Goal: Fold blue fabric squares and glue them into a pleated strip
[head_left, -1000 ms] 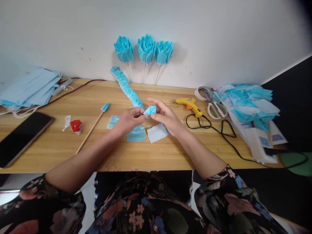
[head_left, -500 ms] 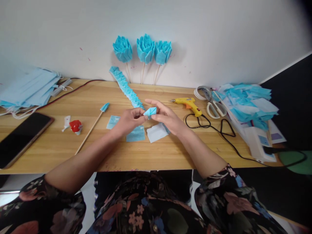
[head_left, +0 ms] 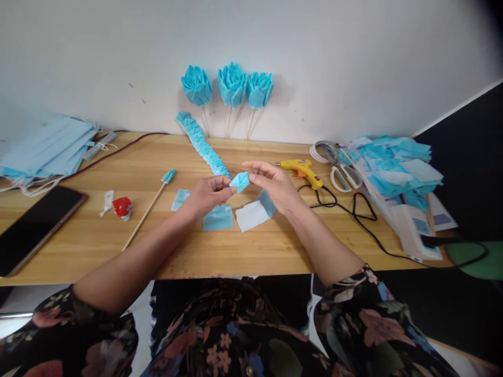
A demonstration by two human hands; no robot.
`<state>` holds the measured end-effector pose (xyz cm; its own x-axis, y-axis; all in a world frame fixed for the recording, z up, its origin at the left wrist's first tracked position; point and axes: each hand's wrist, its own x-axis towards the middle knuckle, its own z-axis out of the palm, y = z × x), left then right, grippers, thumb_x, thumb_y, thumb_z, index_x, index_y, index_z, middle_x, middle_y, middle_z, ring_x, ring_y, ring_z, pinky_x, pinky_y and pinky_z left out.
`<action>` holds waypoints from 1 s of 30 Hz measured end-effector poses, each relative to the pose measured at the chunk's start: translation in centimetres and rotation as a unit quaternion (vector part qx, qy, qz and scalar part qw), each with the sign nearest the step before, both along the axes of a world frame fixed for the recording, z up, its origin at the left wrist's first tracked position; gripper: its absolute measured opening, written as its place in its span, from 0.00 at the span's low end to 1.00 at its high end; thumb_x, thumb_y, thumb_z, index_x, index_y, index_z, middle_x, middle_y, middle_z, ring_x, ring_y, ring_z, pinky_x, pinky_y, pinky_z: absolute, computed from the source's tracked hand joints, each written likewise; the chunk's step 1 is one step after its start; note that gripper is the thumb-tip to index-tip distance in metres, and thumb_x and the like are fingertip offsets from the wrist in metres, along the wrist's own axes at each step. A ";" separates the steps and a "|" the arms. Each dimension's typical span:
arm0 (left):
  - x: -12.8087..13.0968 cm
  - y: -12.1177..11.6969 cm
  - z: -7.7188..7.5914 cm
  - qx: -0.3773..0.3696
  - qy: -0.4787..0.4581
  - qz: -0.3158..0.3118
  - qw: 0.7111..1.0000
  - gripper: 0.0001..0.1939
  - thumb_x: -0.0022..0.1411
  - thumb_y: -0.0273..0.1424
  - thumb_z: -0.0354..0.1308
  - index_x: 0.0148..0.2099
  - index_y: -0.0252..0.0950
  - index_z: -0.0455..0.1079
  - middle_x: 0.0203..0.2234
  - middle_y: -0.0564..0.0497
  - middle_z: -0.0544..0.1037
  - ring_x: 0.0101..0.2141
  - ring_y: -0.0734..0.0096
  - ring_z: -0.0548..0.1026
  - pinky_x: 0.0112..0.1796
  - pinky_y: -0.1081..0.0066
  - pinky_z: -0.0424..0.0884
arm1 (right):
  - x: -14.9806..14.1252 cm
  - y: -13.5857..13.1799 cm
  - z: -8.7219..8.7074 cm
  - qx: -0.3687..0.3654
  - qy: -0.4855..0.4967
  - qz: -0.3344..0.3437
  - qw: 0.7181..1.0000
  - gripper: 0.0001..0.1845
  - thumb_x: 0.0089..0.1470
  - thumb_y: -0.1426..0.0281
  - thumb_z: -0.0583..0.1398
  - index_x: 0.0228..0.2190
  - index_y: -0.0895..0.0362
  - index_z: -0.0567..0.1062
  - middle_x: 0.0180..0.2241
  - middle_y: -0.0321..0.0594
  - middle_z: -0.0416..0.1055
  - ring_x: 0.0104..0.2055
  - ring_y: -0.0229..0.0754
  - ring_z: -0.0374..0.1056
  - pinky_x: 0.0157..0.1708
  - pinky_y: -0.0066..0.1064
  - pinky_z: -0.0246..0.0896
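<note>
Between my hands, above the table, is a small folded blue petal of mask fabric. My left hand pinches its left end between thumb and fingers. At its right edge, the thumb and forefinger of my right hand take hold, the other fingers stretched out behind. Under my hands lie flat blue fabric squares and a white-and-blue piece. Just beyond, a long row of folded blue petals reaches toward the wall.
A stick with a blue tip lies left, beside a red-wrapped lump, a phone and stacked masks. Right are a yellow glue gun with its cord, scissors and piled fabric. Three blue flowers lean against the wall.
My right hand has shifted a little right, uncovering more of the white-and-blue piece. The folded petal has tilted, its right end higher. The left hand keeps its pinch.
</note>
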<state>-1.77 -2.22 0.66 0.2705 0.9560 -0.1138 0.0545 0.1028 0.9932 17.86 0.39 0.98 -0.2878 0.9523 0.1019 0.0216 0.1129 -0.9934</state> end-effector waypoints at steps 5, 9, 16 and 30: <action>-0.2 0.2 0.1 -0.010 -0.017 0.004 1.000 0.18 0.48 0.38 0.68 0.39 0.36 0.72 0.20 0.59 0.68 0.21 0.79 0.63 0.25 0.74 0.62 | 0.2 0.3 -0.1 0.005 0.002 -0.031 1.000 0.17 0.50 0.64 0.65 0.43 0.53 0.81 0.32 0.34 0.71 0.37 0.38 0.65 0.44 0.36 0.63; -0.2 0.3 0.2 -0.009 -0.008 -0.002 1.000 0.18 0.49 0.40 0.68 0.40 0.37 0.71 0.20 0.59 0.69 0.20 0.78 0.64 0.25 0.73 0.63 | 0.3 0.5 -0.2 -0.002 0.020 -0.045 0.999 0.18 0.49 0.64 0.64 0.43 0.53 0.80 0.31 0.33 0.71 0.37 0.38 0.66 0.44 0.36 0.63; -0.1 0.0 0.4 -0.004 -0.002 -0.010 1.000 0.11 0.52 0.38 0.64 0.34 0.37 0.69 0.19 0.58 0.68 0.21 0.78 0.63 0.26 0.73 0.63 | -0.2 0.0 -0.3 -0.006 0.017 -0.023 1.000 0.16 0.51 0.64 0.64 0.43 0.52 0.80 0.32 0.34 0.73 0.37 0.38 0.68 0.46 0.36 0.64; -0.1 -0.1 0.5 0.008 0.007 -0.012 1.000 0.11 0.55 0.37 0.63 0.30 0.37 0.67 0.19 0.57 0.66 0.21 0.79 0.61 0.25 0.74 0.60 | -0.8 -0.8 0.1 -0.015 0.001 0.077 0.997 0.23 0.53 0.68 0.63 0.52 0.51 0.74 0.38 0.35 0.75 0.41 0.40 0.70 0.47 0.37 0.66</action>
<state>-1.88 -2.30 1.15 0.2921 0.9509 -0.1025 0.0703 0.0855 0.9939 17.11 -0.45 1.06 -0.4313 0.8991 0.0751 0.0043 0.0853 -0.9963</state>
